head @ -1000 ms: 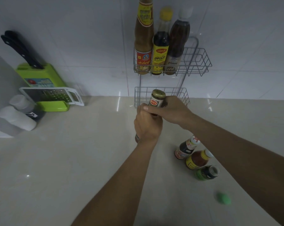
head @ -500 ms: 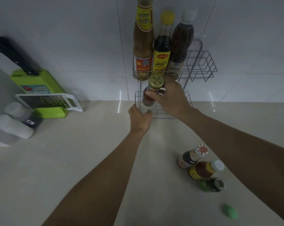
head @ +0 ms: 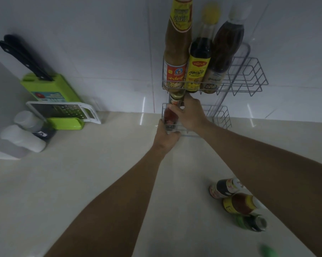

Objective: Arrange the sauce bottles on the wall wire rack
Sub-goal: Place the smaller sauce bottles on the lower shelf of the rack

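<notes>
The right hand (head: pixel 190 115) wraps the small gold-capped bottle (head: pixel 172 113) from the side, fingers closed around its body, and sets it into the left end of the lower basket (head: pixel 221 116) of the wall wire rack. The grip from the side looks chosen because the upper basket (head: pixel 249 76) sits close above, leaving little room to come in from the top. Just below, the left hand (head: pixel 166 137) is closed around the basket's front left corner and the bottle's base, apparently to steady the wire or guide the bottle past it; whether its fingers touch the glass cannot be told.

Directly above the right hand stand three tall bottles: the brown sauce bottle (head: pixel 176 51), the yellow-capped dark bottle (head: pixel 200 58) and the white-capped bottle (head: pixel 224 52), packed side by side at the upper basket's left end, likely because they need the headroom. Well behind the right hand, toward the person, three short bottles (head: pixel 238 203) wait on the counter (head: pixel 82 182).

Half a second ago the bottle was tilted above the lower basket's rim with its cap over the upper basket's front wire, and the left hand hung just short of the basket; now the bottle is down inside the wires and the left hand has closed in on the corner.
</notes>
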`<control>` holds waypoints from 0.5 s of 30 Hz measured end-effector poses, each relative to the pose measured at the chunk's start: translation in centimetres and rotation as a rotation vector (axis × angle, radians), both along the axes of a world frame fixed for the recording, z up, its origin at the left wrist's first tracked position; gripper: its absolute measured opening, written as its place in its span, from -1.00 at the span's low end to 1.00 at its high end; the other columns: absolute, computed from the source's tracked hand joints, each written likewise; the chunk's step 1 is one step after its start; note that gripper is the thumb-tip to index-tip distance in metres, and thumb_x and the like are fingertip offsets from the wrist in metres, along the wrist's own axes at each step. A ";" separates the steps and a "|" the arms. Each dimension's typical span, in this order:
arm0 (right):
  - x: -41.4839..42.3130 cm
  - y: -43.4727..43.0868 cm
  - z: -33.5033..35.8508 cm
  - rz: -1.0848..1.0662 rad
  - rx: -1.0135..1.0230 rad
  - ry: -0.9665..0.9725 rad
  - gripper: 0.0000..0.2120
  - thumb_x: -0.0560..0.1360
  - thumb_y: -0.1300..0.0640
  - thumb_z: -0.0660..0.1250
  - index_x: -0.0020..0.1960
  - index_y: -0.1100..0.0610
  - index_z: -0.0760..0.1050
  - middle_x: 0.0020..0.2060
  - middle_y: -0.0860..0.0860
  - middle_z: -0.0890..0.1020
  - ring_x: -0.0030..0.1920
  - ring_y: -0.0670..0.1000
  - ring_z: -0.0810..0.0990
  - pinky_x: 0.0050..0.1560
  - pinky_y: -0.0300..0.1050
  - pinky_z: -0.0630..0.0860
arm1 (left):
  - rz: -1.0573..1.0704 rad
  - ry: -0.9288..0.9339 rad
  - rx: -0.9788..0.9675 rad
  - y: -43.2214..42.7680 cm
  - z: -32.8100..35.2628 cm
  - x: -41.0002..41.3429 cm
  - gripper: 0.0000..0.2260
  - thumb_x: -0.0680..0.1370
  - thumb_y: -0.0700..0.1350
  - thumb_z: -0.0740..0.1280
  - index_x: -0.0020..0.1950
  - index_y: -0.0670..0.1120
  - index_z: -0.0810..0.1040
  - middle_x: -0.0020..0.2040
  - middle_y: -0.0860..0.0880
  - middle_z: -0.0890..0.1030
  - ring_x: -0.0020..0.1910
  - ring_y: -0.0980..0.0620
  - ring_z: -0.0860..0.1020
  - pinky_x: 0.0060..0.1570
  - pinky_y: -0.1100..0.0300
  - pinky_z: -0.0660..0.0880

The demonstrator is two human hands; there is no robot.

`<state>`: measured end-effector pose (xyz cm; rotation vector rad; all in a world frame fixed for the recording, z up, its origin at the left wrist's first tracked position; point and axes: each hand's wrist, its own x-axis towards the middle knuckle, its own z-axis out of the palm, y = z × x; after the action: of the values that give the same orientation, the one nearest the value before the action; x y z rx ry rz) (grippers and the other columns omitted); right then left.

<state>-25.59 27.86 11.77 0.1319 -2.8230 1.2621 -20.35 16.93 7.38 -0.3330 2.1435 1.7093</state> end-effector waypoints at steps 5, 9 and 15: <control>-1.2 -0.7 0.0 0.026 0.047 -0.038 -0.56 0.53 -0.05 0.40 0.29 0.19 0.44 0.20 0.14 0.64 0.21 0.16 0.60 0.21 -0.02 0.50 | -0.031 -0.034 -0.048 -0.5 -0.1 -0.3 -0.34 0.53 -0.29 0.30 0.58 -0.01 0.17 0.17 -0.06 0.53 0.03 0.02 0.49 -0.06 0.18 0.43; -1.2 -0.7 -0.6 0.033 0.056 -0.080 -0.54 0.54 -0.10 0.37 0.31 0.16 0.42 0.20 0.12 0.64 0.22 0.15 0.60 0.25 0.03 0.52 | -0.043 -0.046 -0.045 -0.6 0.1 -0.4 -0.34 0.54 -0.29 0.30 0.59 0.00 0.15 0.16 -0.03 0.49 0.11 -0.03 0.47 0.03 0.17 0.39; -1.1 -0.6 0.1 0.099 0.075 -0.198 -0.48 0.58 -0.11 0.31 0.41 0.15 0.34 0.31 0.11 0.57 0.30 0.14 0.53 0.16 -0.14 0.38 | -0.010 -0.020 -0.056 -0.1 0.4 0.3 -0.35 0.52 -0.22 0.33 0.57 0.00 0.19 0.27 -0.03 0.51 0.25 -0.06 0.49 0.20 0.12 0.44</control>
<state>-26.70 27.27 11.89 0.1592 -3.0695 1.2530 -20.00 16.82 7.74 -0.3525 2.1787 1.6362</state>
